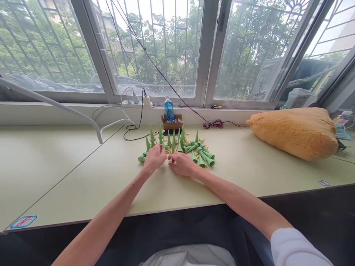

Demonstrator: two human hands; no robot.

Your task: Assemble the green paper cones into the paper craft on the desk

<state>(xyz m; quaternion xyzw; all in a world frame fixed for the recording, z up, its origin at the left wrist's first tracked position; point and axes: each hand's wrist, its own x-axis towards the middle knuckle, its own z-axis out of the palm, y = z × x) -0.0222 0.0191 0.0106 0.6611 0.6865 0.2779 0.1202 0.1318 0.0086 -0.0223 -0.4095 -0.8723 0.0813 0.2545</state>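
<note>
Green cone-shaped plastic spikes (204, 154) with small yellow parts, which look like plant watering spikes, are gathered in the middle of the table. Several stand point up, while others lie in a heap at the right of the group. At the group's near edge is my left hand (155, 159), its fingers bent and closed beside the upright spikes. My right hand (181, 163) is close to it, fingers curled in with the tips by a green spike (173, 148). What either hand pinches is too small and partly hidden to make out.
Behind the spikes, a small brown cardboard box (172, 125) stands near a blue-labelled bottle (169, 109). A coiled red and black cable (213, 124) lies at the back. An orange plush cushion (294, 133) rests at the right. A white bent arm (69, 109) reaches over the left side.
</note>
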